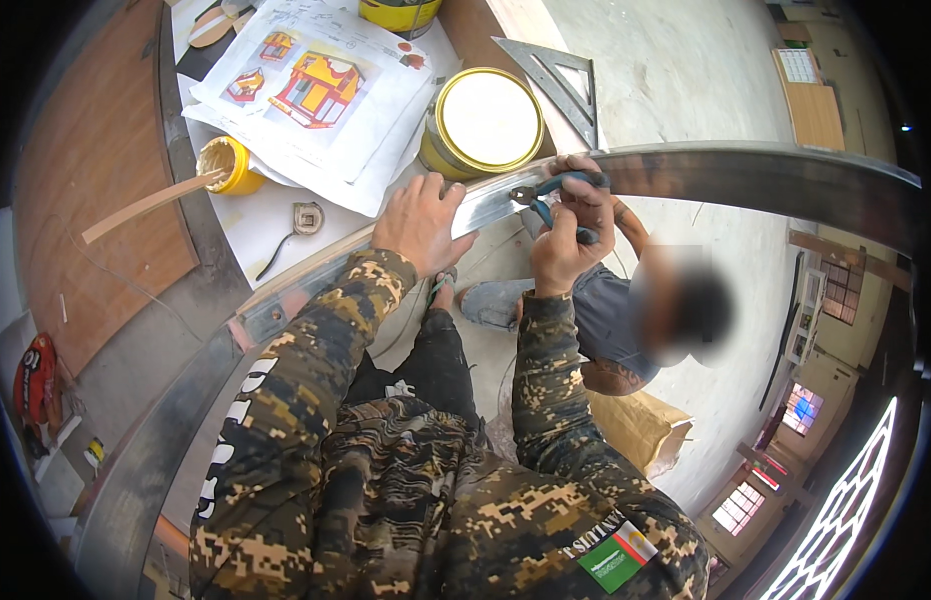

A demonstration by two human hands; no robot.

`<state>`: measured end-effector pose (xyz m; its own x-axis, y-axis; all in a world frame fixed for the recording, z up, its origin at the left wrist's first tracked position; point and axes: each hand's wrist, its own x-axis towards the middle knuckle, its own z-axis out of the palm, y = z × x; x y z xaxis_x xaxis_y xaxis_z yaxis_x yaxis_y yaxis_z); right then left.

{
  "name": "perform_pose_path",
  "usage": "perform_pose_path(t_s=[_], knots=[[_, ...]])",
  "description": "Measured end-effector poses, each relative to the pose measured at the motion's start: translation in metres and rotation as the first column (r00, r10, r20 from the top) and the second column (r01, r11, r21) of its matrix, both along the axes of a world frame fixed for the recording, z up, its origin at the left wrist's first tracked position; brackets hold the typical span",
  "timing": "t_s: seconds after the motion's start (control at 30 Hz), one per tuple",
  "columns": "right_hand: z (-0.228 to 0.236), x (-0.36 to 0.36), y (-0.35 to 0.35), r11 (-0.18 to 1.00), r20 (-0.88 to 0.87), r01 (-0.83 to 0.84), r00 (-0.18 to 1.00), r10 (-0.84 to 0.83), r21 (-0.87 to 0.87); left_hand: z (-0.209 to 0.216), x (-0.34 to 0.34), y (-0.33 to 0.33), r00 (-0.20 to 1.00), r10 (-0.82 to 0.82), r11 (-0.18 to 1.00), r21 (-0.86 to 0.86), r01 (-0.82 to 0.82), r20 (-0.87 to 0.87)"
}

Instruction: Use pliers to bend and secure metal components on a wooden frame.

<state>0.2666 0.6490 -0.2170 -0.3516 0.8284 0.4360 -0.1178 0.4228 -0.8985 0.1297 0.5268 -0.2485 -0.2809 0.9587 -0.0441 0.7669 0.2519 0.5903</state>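
Note:
A long, shiny metal bar runs across in front of me. My left hand lies on it with the fingers spread and the palm down. In my right hand is a pair of blue-handled pliers, its handles partly covered by my fingers. The metal jaws point left and lie against or just over the bar's bright face; whether they grip anything is too small to tell. Beyond the bar, close to my hands, stands a yellow can with a white top.
A person crouches at the right, one arm reaching toward the bar. Printed drawings, a tape measure, a yellow tub with a wooden stick, and a metal set square lie beyond the bar. A brown box stands behind the person.

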Motion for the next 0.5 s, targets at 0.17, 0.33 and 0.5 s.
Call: perform_pose_path(t_s=[0.17, 0.33, 0.5], knots=[[0.0, -0.011, 0.003, 0.989, -0.255, 0.007, 0.966, -0.044, -0.147, 0.0, 0.003, 0.001, 1.0, -0.002, 1.0, 0.006, 0.002, 0.004], [0.008, -0.014, 0.007, 0.981, -0.171, -0.029, 0.985, -0.004, -0.191, -0.001, 0.004, 0.0, 1.0, 0.016, 1.0, 0.011, -0.016, 0.0], [0.014, -0.015, 0.024, 0.946, -0.126, -0.259, 0.963, 0.238, -0.193, 0.006, 0.002, 0.002, 1.0, -0.001, 1.0, -0.023, 0.001, 0.003]])
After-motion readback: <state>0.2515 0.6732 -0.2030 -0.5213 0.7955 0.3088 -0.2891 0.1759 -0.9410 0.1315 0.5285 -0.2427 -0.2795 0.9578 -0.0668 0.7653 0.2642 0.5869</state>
